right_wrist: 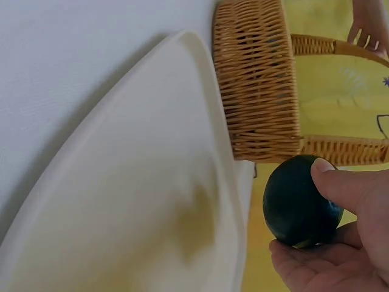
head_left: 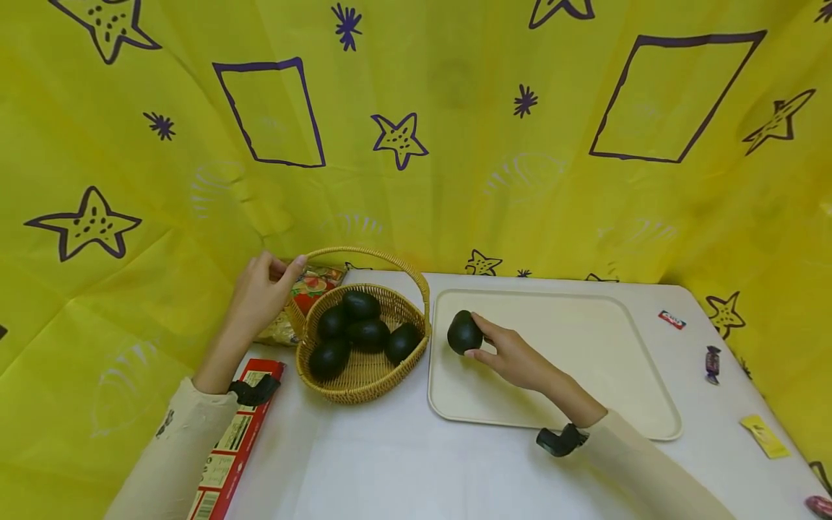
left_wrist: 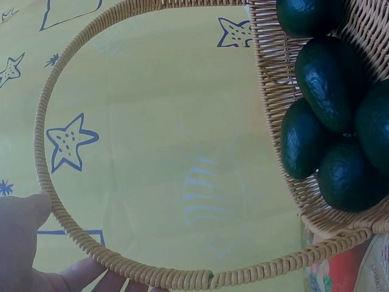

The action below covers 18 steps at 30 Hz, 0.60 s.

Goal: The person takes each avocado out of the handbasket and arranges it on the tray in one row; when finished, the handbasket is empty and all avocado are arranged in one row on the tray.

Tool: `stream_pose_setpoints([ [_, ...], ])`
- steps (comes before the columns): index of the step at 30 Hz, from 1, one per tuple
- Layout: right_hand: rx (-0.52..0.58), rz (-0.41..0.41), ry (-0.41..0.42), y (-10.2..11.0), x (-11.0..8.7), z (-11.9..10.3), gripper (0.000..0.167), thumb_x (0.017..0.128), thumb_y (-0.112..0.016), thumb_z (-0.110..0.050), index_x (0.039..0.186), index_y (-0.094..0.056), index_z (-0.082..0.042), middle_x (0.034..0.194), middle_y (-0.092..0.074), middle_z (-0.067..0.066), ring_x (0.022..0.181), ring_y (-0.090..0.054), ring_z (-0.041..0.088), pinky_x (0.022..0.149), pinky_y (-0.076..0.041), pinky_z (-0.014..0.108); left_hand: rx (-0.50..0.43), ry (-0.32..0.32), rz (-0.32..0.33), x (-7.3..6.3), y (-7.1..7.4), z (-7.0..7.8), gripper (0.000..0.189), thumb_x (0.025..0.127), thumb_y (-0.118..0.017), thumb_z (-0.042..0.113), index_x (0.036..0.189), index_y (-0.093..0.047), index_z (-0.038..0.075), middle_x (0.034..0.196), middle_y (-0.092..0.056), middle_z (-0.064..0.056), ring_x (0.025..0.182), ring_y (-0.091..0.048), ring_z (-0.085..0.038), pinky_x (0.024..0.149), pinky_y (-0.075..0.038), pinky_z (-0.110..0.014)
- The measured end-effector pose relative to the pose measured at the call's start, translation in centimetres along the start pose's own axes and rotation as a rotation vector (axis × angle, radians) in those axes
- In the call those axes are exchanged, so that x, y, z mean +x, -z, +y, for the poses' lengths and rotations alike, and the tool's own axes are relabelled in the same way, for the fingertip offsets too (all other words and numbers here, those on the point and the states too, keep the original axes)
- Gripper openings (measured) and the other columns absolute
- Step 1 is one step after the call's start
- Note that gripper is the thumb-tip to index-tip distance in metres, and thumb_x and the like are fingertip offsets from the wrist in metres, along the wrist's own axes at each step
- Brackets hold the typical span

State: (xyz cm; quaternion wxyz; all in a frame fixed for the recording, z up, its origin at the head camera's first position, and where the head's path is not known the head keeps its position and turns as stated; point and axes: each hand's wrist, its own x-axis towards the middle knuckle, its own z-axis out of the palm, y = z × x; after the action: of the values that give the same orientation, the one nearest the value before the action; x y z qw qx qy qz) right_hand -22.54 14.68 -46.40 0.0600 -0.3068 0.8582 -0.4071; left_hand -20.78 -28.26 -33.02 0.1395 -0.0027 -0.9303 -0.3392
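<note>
My left hand (head_left: 258,297) grips the arched handle (head_left: 387,258) of a woven wicker basket (head_left: 360,393), near the handle's left side. Inside the basket lie several dark green avocados (head_left: 368,335), also seen close up in the left wrist view. With thumb and fingers, my right hand (head_left: 520,360) holds one avocado (right_wrist: 299,204) over the left end of a cream tray (head_left: 552,354). The right wrist view shows this avocado raised above the tray surface, with a shadow on the tray below. The tray sits directly right of the basket.
Left of the basket lies a long red box (head_left: 237,440). Colourful packets (head_left: 313,282) are behind it, against the yellow curtain (head_left: 448,180). Right of the tray are small wrapped sweets (head_left: 712,365) and a yellow sachet (head_left: 765,436) on the white table (head_left: 390,462).
</note>
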Motion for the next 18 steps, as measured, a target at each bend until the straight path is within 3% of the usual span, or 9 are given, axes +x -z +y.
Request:
stream_pose_setpoints([
  [7,0.009,-0.017,-0.040,-1.6,1.4,1.4,0.077,0.104,-0.070,-0.017,0.161,-0.027,0.012,0.164,-0.033,0.032,0.146,-0.043,0.048,0.114,-0.043,0.055,0.001,-0.023,0.011,0.1,-0.1,-0.1,0.058,0.109,-0.051,0.054,0.111,-0.058,-0.003,0.114,-0.057,-0.024,0.102,-0.056,-0.038,0.083,-0.043,-0.046],
  [18,-0.007,-0.037,-0.060,-3.0,3.0,1.8,0.078,0.103,-0.071,-0.016,0.161,-0.026,0.011,0.164,-0.032,0.031,0.151,-0.036,0.046,0.121,-0.034,0.056,0.002,0.007,0.005,0.0,-0.1,0.0,0.061,0.108,-0.051,0.058,0.111,-0.057,-0.002,0.113,-0.056,-0.023,0.099,-0.054,-0.036,0.082,-0.042,-0.044],
])
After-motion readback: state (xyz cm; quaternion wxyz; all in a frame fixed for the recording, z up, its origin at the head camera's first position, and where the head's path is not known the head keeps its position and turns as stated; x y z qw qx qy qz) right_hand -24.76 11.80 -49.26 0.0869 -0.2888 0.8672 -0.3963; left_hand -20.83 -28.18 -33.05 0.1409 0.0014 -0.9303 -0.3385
